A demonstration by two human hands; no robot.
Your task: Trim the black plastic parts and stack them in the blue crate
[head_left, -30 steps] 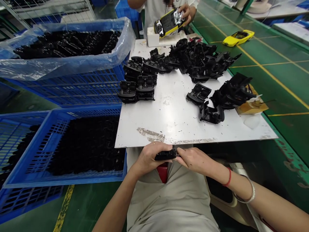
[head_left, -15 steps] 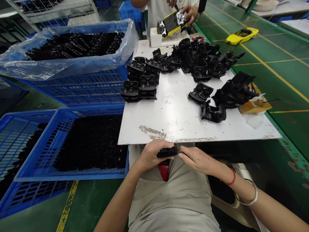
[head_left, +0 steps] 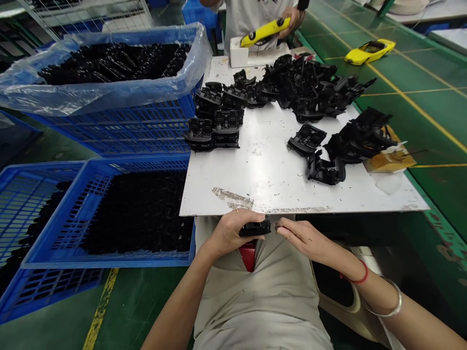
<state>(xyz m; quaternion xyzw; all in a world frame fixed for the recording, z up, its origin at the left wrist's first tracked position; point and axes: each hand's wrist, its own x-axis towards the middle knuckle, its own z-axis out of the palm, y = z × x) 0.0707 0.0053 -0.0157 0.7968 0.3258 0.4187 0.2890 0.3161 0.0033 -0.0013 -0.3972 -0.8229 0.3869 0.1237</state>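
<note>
Gripping black part (head_left: 257, 227) in left hand (head_left: 231, 231), between thumb on top and fingers underneath, just past near edge of bench (head_left: 255, 167). Pinching thin dark item (head_left: 279, 226) between thumb and fingertips of right hand (head_left: 304, 239); mostly hidden, can't identify. Pointing its tip at right end of black part, near but not touching. Wearing red cord (head_left: 364, 273) and silver bangle (head_left: 397, 304) behind right hand.

Just below left hand, at the lap: red object (head_left: 248, 256), partly covered. Ahead of left hand on bench: stacked black parts (head_left: 215, 130) near left edge. Ahead of right hand: loose black parts (head_left: 324, 170), then yellowish box (head_left: 390, 163) further right. Beyond both hands: big black heap (head_left: 302, 85).

Left of left hand: open blue crate (head_left: 109, 260) full of dark parts, with plastic-lined crate (head_left: 124, 129) farther ahead, also full. Across bench: yellow car body (head_left: 265, 32) in co-worker's hand (head_left: 294, 20), above white block (head_left: 239, 56). Far ahead and right of right hand: yellow toy car (head_left: 370, 51) on green surface (head_left: 412, 112).
</note>
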